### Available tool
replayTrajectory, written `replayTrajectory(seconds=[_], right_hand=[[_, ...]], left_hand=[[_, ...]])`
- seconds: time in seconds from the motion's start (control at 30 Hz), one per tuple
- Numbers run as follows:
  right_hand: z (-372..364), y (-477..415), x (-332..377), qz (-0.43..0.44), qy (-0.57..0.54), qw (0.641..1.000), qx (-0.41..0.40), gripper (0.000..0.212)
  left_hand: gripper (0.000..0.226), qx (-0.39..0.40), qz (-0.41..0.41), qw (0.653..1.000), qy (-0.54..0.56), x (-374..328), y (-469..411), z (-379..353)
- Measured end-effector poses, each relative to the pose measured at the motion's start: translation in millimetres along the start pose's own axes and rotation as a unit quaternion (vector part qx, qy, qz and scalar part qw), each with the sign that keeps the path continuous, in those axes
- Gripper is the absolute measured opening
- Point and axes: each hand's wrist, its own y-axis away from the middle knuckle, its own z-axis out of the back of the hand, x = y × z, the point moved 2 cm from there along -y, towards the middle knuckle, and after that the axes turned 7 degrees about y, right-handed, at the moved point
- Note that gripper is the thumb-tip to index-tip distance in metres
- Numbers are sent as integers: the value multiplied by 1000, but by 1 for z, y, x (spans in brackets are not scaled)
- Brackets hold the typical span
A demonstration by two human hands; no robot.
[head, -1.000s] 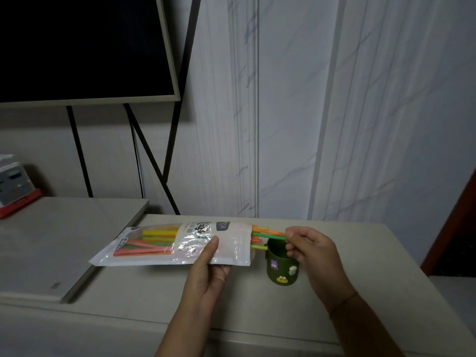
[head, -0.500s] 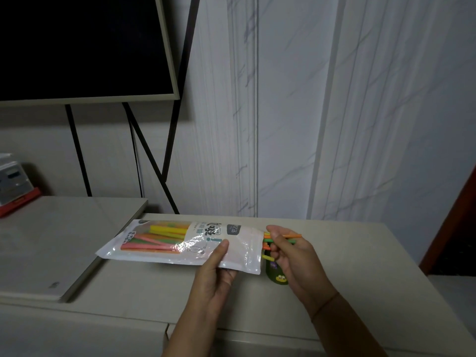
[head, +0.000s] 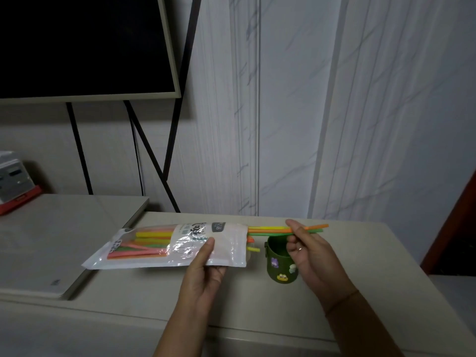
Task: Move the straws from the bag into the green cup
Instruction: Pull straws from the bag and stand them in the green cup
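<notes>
Straws, orange, yellow and green, poke from the clear bag your left hand grips; your right hand pinches them above the green cup.

Dark screen on black stand legs, pale table, grey box on red base, marbled wall

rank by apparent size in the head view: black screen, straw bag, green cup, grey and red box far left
1. black screen, largest though cropped.
2. straw bag.
3. green cup and grey and red box look alike; the box is cropped and farther off, so unranked.
</notes>
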Motion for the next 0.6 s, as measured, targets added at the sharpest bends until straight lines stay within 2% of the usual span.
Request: replayTrajectory(seconds=[0.1, 0.17, 0.4, 0.6], right_hand=[[-14, 5, -13, -28, 35, 999, 24, 22], [-18, 7, -18, -26, 61, 997, 28, 19], [1, -1, 4, 39, 45, 997, -52, 6], [-22, 6, -14, -3, 105, 994, 29, 11]], left_hand=[[62, 3, 9, 1000, -8, 11, 4, -3], [62, 4, 8, 1000, -8, 15, 6, -4], [63, -9, -8, 1000, 8, -4, 1, 2], [59, -11, 24, 1000, 2, 18, 9, -5]])
